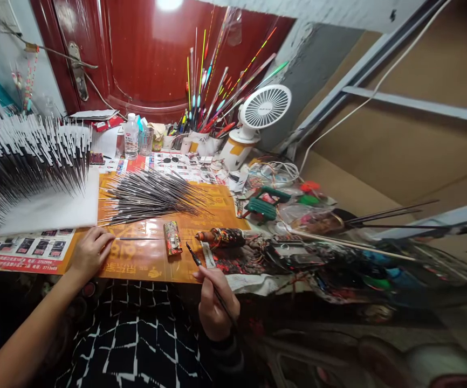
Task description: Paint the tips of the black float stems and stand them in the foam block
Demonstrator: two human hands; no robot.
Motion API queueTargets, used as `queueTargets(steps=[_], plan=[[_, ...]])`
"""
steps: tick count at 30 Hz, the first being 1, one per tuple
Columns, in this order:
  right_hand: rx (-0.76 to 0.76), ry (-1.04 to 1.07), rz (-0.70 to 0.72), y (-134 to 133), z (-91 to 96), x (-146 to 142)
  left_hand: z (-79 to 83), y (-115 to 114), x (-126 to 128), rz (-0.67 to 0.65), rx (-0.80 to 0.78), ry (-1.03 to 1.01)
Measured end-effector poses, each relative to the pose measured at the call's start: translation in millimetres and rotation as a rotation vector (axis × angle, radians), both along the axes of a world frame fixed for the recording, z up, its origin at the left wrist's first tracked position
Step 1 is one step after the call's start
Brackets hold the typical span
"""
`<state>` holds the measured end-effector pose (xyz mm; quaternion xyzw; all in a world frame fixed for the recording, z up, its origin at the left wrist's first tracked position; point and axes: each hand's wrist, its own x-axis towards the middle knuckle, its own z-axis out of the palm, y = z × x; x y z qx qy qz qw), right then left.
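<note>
My left hand (pixel 91 250) rests on the orange mat (pixel 144 258) with its fingers pinched on the end of a thin grey stick (pixel 138 238) that lies flat toward the right. My right hand (pixel 214 303) is closed round a thin dark brush (pixel 209 280), whose tip points up and left near a small patterned lighter (pixel 172 237). A fanned pile of many similar grey sticks (pixel 148 195) lies just beyond the held stick. A paint-spattered bottle (pixel 221 237) lies on its side to the right of the lighter.
At the left a white foam block (pixel 51 207) bristles with several upright white-tipped sticks. Behind stand a water bottle (pixel 130 137), cups of coloured fishing floats (pixel 205 108) and a small white fan (pixel 263 110). Clutter, wires and paint-stained paper fill the right side.
</note>
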<state>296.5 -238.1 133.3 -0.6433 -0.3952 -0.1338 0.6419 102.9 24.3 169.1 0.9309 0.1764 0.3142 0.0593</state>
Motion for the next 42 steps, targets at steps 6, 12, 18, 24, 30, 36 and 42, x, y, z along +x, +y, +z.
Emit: queueTargets(steps=[6, 12, 18, 24, 30, 36, 42], plan=[[0.000, -0.062, 0.031, 3, -3.7, -5, -1.4, 0, 2, 0.016, 0.024, 0.000], [0.007, -0.085, 0.044, 2, -9.1, -8, 0.3, -2, 3, 0.018, 0.109, 0.025], [-0.036, -0.140, 0.101, 6, -11.2, -14, 3.9, -2, 6, -0.007, 0.113, 0.040], [-0.063, -0.148, 0.132, 10, -16.2, -19, 2.5, -1, 10, 0.005, 0.071, 0.041], [-0.070, -0.133, 0.142, 15, -20.4, -23, 3.1, -3, 13, -0.005, 0.094, 0.028], [-0.074, -0.156, 0.170, 18, -25.5, -25, 5.1, -5, 13, -0.016, 0.168, 0.031], [-0.088, -0.170, 0.157, 19, -28.5, -25, 6.4, -6, 12, -0.009, 0.251, 0.043]])
